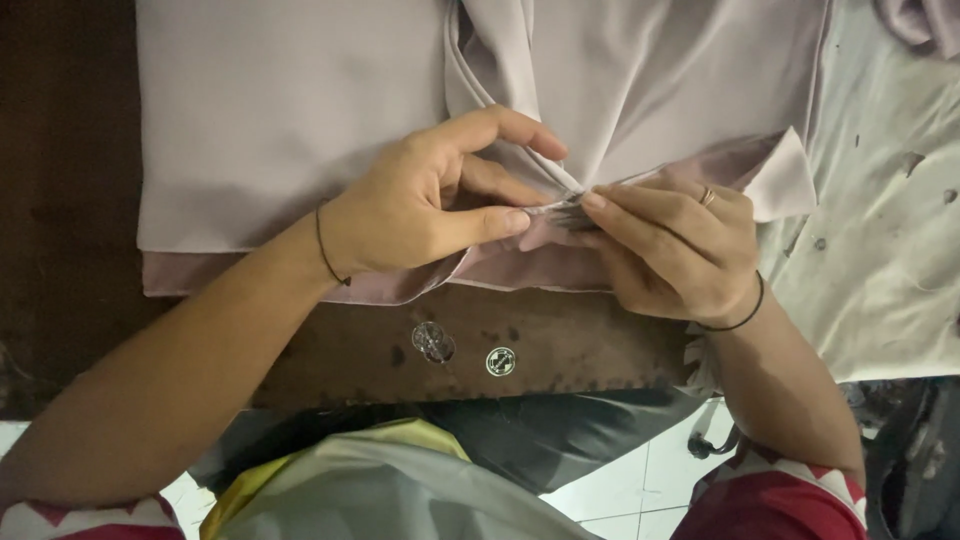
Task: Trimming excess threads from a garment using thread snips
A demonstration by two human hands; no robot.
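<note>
Two hands at work | left hand (pixel 420 205) pinching the pleated edge of pale lilac smooth fabric (pixel 300 110) at nine o'clock of the fold | right hand (pixel 675 245) gripping gathered pleats at three o'clock | folds bunched, rest flat on dark brown wooden table (pixel 560 345).

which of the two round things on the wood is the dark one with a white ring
The right disc, nearer the right hand; the left disc is clear and glassy.

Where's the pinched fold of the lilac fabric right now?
In the head view, centre frame, the pinched fold sits between the left hand and right hand, just above the wooden table edge.
</note>
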